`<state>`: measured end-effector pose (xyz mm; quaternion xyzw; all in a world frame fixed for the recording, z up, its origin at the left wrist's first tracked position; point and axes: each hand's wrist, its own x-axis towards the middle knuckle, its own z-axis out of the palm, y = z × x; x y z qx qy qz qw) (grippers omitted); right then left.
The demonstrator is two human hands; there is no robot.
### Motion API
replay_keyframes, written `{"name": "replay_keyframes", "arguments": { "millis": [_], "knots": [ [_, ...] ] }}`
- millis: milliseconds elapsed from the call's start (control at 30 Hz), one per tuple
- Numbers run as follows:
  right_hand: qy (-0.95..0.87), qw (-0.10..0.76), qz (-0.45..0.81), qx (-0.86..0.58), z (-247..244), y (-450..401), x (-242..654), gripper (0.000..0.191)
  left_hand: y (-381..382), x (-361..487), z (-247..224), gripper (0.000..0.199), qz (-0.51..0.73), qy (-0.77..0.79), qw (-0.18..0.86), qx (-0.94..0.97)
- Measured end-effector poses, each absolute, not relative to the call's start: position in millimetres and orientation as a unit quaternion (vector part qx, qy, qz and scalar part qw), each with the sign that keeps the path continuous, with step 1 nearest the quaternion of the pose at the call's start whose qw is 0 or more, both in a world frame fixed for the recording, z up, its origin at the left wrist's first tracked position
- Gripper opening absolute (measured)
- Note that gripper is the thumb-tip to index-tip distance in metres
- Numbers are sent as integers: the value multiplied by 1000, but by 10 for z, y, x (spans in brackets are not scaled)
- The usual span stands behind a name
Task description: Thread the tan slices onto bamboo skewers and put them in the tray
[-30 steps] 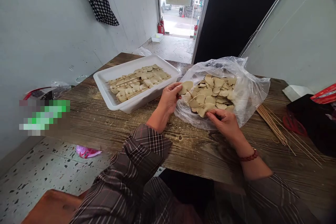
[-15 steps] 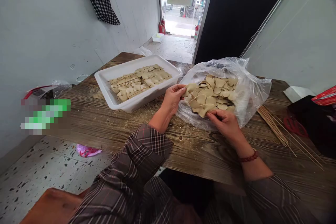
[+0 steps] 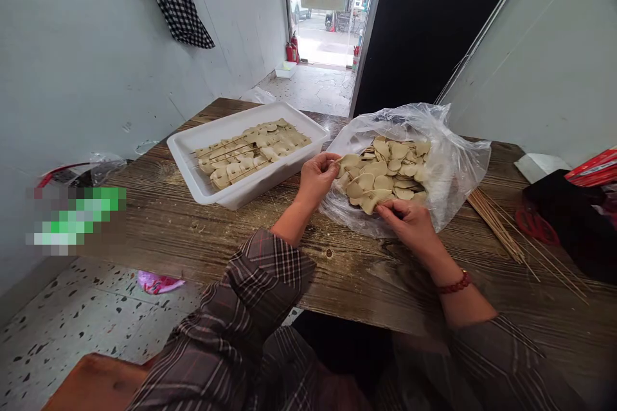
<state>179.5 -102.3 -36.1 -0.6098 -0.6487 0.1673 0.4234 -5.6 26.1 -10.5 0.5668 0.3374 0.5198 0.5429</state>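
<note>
My left hand [image 3: 318, 176] pinches the edge of a thin beige slice [image 3: 349, 162] at the left side of a clear plastic bag [image 3: 460, 167]. At the near edge of the same bag, my right hand [image 3: 409, 221] is closed with thumb and finger on another beige slice [image 3: 370, 201]. Inside the open bag lies a heap of such flat, roundish slices [image 3: 399, 151]. Whether a skewer runs between my hands cannot be made out. Left of them, a white plastic tub [image 3: 236, 200] holds similar slices threaded in rows on thin skewers [image 3: 226, 149].
Loose bamboo skewers [image 3: 496, 225] lie at the right, beside red-handled scissors [image 3: 536, 226] and a black container [image 3: 569, 218] with red packets. All this stands on a dark wooden table [image 3: 202, 237]. A wall is at the left, a glass door [image 3: 322, 19] beyond.
The view has shifted slightly, so everything sits a little further left. Both hands keep their pinches at nearly the same places on the slices.
</note>
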Motion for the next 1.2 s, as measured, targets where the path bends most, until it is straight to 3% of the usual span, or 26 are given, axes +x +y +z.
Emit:
{"name": "replay_keyframes", "arguments": {
  "millis": [400, 600, 833, 1200],
  "knots": [
    [-624, 433, 206, -617, -331, -1021, 1769, 29, 279, -47, -124, 43, 487, 380, 474, 628],
    [-552, 472, 298, -620, -312, -1021, 1742, 33, 203, -7, -107, 49, 470, 334, 584, 572],
    [-493, 509, 369, -601, -314, -1030, 1728, 37, 158, -6, -69, 39, 440, 274, 727, 450],
    [-473, 523, 418, -573, -301, -1025, 1669, 38, 133, 17, -85, 35, 428, 273, 764, 398]
  ]
}}
